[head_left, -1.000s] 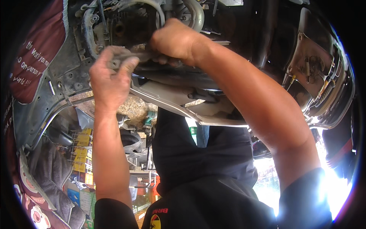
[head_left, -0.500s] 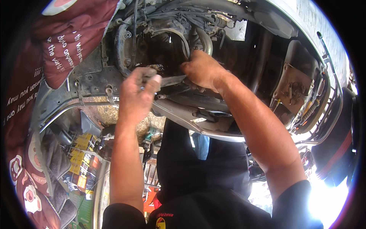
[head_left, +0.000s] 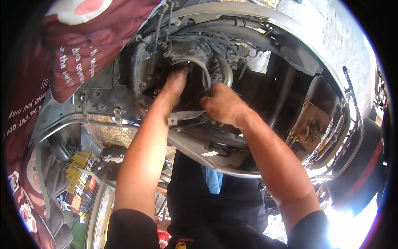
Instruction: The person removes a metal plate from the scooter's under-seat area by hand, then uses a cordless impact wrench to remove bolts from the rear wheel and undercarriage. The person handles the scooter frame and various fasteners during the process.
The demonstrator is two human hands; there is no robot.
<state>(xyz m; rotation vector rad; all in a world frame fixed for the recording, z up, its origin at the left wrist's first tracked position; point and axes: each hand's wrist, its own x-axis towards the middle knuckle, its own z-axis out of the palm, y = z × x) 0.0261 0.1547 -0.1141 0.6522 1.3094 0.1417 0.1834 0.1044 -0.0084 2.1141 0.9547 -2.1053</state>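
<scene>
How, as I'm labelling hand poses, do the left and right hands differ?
The left hand reaches into the dark opening; the right hand is at the opening's right edge. The left hand looks extended, fingertips shadowed; the right hand is curled. Both are bare.

Pipe (head_left: 227, 74): bare metal, smooth, dull sheen. Left of pipe: cover (head_left: 103, 37), maroon cloth, matt, creased. Lower left of pipe: rail (head_left: 58, 129), glossy metal. Lower right of pipe: plate (head_left: 313, 114), brown metal, rough, rusty-looking. Well below pipe: shirt (head_left: 224, 232), black cloth, matt.
</scene>
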